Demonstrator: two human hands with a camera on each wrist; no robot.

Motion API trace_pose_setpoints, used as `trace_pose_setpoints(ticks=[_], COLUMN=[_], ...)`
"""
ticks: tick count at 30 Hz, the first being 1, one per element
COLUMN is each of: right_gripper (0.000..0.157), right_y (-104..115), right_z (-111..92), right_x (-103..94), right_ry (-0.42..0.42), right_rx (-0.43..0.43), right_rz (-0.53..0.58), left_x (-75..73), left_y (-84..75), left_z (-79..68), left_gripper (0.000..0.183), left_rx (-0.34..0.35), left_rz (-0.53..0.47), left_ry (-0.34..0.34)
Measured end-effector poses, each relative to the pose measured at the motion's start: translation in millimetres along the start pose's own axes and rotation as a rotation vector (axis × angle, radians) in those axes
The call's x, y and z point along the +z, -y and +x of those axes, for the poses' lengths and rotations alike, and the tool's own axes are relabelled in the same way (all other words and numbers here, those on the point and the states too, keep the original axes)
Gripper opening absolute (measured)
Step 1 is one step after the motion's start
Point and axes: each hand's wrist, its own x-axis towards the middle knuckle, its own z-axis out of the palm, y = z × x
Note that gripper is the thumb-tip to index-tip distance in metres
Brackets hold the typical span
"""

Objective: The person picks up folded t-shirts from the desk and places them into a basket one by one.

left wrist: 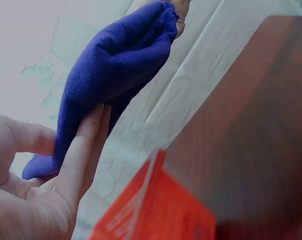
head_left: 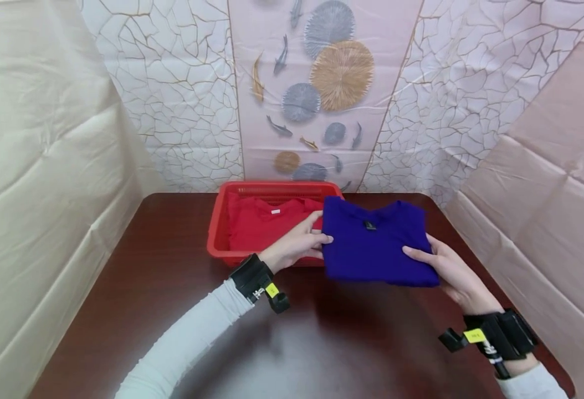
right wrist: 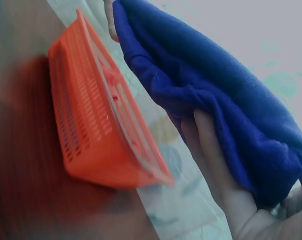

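Observation:
A folded blue-purple T-shirt (head_left: 372, 249) with a dark neck label is held up above the table between both hands. My left hand (head_left: 299, 241) pinches its left edge, thumb on top and fingers underneath, as the left wrist view shows with the shirt (left wrist: 111, 65) bulging over the fingers. At the opposite edge my right hand (head_left: 449, 266) grips it the same way; in the right wrist view the fingers (right wrist: 210, 145) run beneath the cloth. Behind the left hand, a red basket (head_left: 214, 233) contains a folded red T-shirt (head_left: 267, 227) with a white label.
The basket stands at the back middle of a dark brown wooden table (head_left: 172, 277), close to the patterned backdrop (head_left: 187, 100). Beige cloth walls (head_left: 47, 166) rise along the left and right sides. Its perforated side (right wrist: 81, 105) faces the right wrist camera.

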Motion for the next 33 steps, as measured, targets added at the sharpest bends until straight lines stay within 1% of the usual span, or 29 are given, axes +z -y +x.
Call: trace_pose_setpoints(ticks=[5, 10, 13, 17, 21, 24, 27, 29, 33], right_gripper=[0.079, 0.079, 0.076, 0.072, 0.072, 0.074, 0.076, 0.076, 0.078], right_y=[12, 21, 24, 23, 18, 11, 1, -7, -22], right_z=[34, 72, 94, 123, 153, 172, 187, 194, 204], right_x=[17.1, 36.6, 49.7, 67.7, 84.0, 93.6, 100.6, 104.2, 110.2], right_ry=[0.016, 0.016, 0.033, 0.054, 0.037, 0.002, -0.033, -0.043, -0.041], right_rx=[0.000, 0.013, 0.012, 0.006, 0.021, 0.052, 0.093, 0.117, 0.139], right_rz=[-0.037, -0.054, -0.049, -0.052, -0.051, -0.084, -0.144, -0.178, -0.186], left_x=[-27.9, -57.5, -75.9, -98.0, -115.8, -128.0, -139.2, -145.9, -157.2], left_y=[-7.4, -13.8, -17.0, -20.0, -18.6, -13.1, -5.9, -0.9, 7.2], left_z=[-6.2, -11.9, -16.2, -21.9, -24.4, -23.1, -20.6, -19.1, -18.8], left_gripper=[0.073, 0.069, 0.065, 0.063, 0.062, 0.062, 0.062, 0.062, 0.061], left_rx=[0.001, 0.035, 0.047, 0.035, 0.015, -0.002, -0.025, -0.042, -0.081], left_rz=[0.010, -0.007, -0.005, 0.003, 0.034, 0.070, 0.105, 0.124, 0.155], left_ry=[-0.096, -0.157, -0.202, -0.287, -0.380, -0.436, -0.463, -0.474, -0.487])
